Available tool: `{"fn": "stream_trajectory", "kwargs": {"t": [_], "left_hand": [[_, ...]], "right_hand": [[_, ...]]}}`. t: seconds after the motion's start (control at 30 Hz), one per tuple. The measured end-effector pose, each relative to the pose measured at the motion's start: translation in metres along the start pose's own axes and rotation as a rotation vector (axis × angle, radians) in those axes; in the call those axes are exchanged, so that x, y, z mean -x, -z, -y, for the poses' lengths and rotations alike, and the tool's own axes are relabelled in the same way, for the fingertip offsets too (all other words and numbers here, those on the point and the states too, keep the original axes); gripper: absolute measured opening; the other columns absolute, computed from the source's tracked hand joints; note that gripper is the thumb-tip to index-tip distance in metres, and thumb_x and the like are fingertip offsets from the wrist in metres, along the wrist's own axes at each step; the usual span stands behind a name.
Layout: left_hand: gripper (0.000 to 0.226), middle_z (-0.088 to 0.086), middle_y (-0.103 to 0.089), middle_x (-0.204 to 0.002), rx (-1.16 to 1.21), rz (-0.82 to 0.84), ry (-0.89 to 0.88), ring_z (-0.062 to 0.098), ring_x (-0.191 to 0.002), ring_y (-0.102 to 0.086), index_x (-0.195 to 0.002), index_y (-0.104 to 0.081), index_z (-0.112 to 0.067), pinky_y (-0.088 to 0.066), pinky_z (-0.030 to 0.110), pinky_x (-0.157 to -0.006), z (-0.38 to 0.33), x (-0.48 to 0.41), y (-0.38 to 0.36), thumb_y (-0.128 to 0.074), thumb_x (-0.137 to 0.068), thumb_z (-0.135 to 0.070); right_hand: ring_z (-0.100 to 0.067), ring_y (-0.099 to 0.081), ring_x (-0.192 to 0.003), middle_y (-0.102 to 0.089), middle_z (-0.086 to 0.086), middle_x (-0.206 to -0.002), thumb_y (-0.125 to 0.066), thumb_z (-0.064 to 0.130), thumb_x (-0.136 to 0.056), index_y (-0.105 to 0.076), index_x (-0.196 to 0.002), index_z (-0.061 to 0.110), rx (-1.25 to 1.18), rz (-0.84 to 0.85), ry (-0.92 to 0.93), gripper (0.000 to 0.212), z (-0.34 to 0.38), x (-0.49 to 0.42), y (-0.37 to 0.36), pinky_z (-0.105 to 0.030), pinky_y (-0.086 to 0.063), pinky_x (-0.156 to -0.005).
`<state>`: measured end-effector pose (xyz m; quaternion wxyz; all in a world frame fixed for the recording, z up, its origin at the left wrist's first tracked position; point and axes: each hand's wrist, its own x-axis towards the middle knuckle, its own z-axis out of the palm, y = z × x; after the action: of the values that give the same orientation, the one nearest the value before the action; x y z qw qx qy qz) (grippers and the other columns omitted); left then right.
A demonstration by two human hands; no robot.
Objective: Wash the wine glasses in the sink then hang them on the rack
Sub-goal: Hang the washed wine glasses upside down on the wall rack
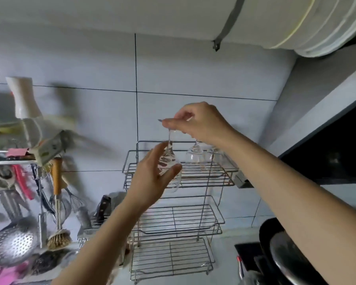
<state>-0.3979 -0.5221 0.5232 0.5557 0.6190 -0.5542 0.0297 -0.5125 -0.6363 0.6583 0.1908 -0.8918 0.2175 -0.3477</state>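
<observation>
A clear wine glass (169, 161) hangs upside down in front of the tiled wall. My right hand (195, 120) pinches its foot from above. My left hand (152, 177) cups the bowl from the left with relaxed fingers. Right behind it stands a three-tier wire rack (177, 219). Two more wine glasses (195, 155) hang upside down at the rack's top tier, partly hidden by my right wrist.
Utensils hang on the left: a slotted ladle (14, 241), a wooden-handled brush (58, 227), a whisk (74, 200). A white bottle (25, 99) stands on the left shelf. A dark pan (286, 256) sits at the lower right, and a range hood (337, 153) juts out above it.
</observation>
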Motion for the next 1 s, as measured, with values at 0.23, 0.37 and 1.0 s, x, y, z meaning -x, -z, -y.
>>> {"fn": "stream_trajectory", "kwargs": {"t": [0.23,0.37,1.0], "left_hand": [[0.07,0.008,-0.061,-0.125,-0.072,-0.068,0.084,0.022,-0.107,-0.065,-0.143,-0.048,-0.029,-0.057,0.043,-0.096,0.007,-0.055,-0.005,-0.081,-0.083,-0.04],[0.075,0.011,-0.061,-0.131,-0.168,-0.053,0.088,0.02,-0.107,-0.063,-0.147,-0.043,-0.032,-0.053,0.035,-0.094,0.024,-0.077,-0.009,-0.081,-0.083,-0.042],[0.08,0.008,-0.065,-0.136,-0.198,0.059,0.195,0.023,-0.119,-0.065,-0.146,-0.042,-0.032,-0.047,0.029,-0.094,0.083,-0.096,-0.051,-0.086,-0.079,-0.038]], "right_hand": [[0.002,-0.062,-0.08,-0.069,0.011,-0.087,-0.08,0.065,-0.063,-0.072,-0.096,0.021,0.002,-0.009,0.142,0.055,-0.011,-0.06,0.005,-0.015,-0.047,-0.064],[0.006,-0.061,-0.077,-0.069,0.011,-0.087,-0.082,0.062,-0.062,-0.072,-0.092,0.019,-0.037,-0.04,0.125,0.054,-0.027,-0.081,-0.005,-0.01,-0.044,-0.061],[-0.013,-0.063,-0.094,-0.065,0.005,-0.106,-0.085,0.055,-0.062,-0.062,-0.118,0.021,0.083,0.201,0.041,0.07,-0.076,-0.113,-0.039,-0.034,-0.054,-0.084]]}}
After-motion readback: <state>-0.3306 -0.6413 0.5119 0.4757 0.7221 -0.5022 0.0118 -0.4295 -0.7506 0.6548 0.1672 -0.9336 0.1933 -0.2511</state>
